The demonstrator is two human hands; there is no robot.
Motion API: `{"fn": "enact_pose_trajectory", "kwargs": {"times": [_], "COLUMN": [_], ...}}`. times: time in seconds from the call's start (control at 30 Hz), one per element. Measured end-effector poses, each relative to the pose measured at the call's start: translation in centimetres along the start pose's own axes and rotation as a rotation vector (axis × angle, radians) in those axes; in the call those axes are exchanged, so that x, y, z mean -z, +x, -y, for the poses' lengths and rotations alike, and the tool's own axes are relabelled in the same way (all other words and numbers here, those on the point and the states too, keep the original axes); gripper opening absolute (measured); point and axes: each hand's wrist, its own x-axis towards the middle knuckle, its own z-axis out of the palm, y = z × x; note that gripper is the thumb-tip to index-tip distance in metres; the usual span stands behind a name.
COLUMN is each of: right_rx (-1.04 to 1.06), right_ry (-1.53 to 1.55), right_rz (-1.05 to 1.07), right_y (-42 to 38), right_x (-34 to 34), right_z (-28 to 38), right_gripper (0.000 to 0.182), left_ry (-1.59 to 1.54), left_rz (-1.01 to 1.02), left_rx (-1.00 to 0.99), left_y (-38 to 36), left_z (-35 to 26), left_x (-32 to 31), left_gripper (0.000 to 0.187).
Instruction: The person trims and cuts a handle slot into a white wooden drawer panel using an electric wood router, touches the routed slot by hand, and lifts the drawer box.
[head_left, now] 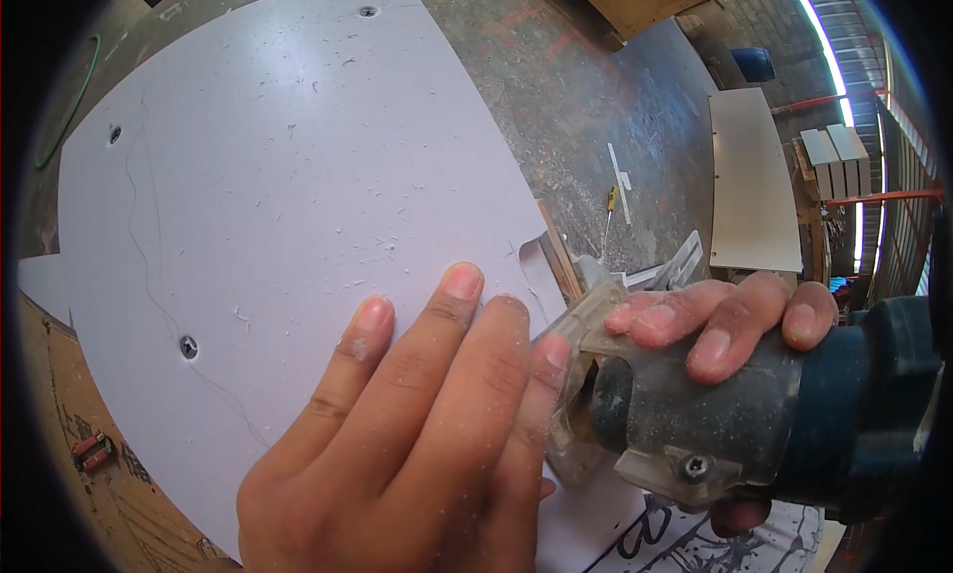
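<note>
Router right up at the white panel's edge, both hands on the job
Left hand (397,424) is palm-down with fingers spread a bit on the white panel (268,206), while the right hand (735,320) has a solid grip around the router (715,414), its cloudy clear base (571,444) at the panel's right edge, just below the notch (539,275).

Fisheye distortion bends the dark-rimmed edges; soft glare whitens the panel's (288,156) top, under moderate daylight.
</note>
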Motion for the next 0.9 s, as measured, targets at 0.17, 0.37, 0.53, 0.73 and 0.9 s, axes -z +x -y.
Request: {"fn": "enact_pose_trajectory", "kwargs": {"times": [0.17, 0.37, 0.53, 0.73, 0.9], "right_rx": [-0.003, -0.007, -0.011, -0.034, -0.022], "right_ry": [-0.006, -0.013, -0.021, -0.017, -0.015], "right_rz": [-0.004, -0.017, -0.050, -0.089, -0.107], "right_y": [-0.1, -0.3, -0.5, -0.6, -0.7], "right_x": [0.0, 0.1, -0.2, -0.7, -1.0], "right_z": [0.1, 0.2, 0.4, 0.7, 0.6], "right_gripper": [0.094, 0.093, 0.093, 0.093, 0.093], "left_ry": [-0.014, -0.017, -0.027, -0.021, -0.020], "left_rz": [-0.005, -0.007, 0.049, 0.036, 0.043], "left_rx": [-0.003, -0.021, 0.008, -0.018, -0.024], "left_y": [-0.1, -0.2, 0.3, 0.2, 0.3], "left_z": [-0.1, -0.1, -0.2, -0.2, -0.2], "left_x": [0.0, 0.0, 0.7, 0.6, 0.7], "left_gripper": [0.020, 0.018, 0.021, 0.026, 0.030]}}
